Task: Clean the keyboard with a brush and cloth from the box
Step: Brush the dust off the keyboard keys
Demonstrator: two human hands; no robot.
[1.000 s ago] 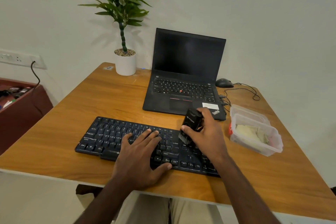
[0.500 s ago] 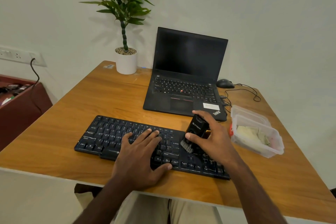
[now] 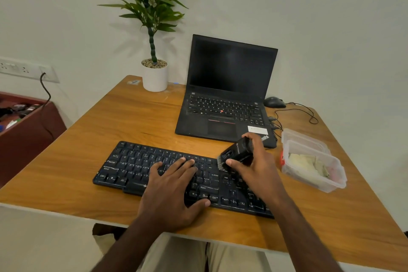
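Keyboard (image 3: 154,168) keys read "Ctrl", "Alt", "Shift", "Enter".

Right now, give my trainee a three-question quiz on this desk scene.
1. True or false: the left hand lies flat on the keyboard.
2. What does the right hand grip? A) a cloth B) the brush C) the mouse
3. Fill in: the cloth lies inside the clear ____ on the table.

Key: 1. True, fingers straight on the keys. 2. B, bristles down at the keyboard's right part. 3. Box, right of the keyboard.
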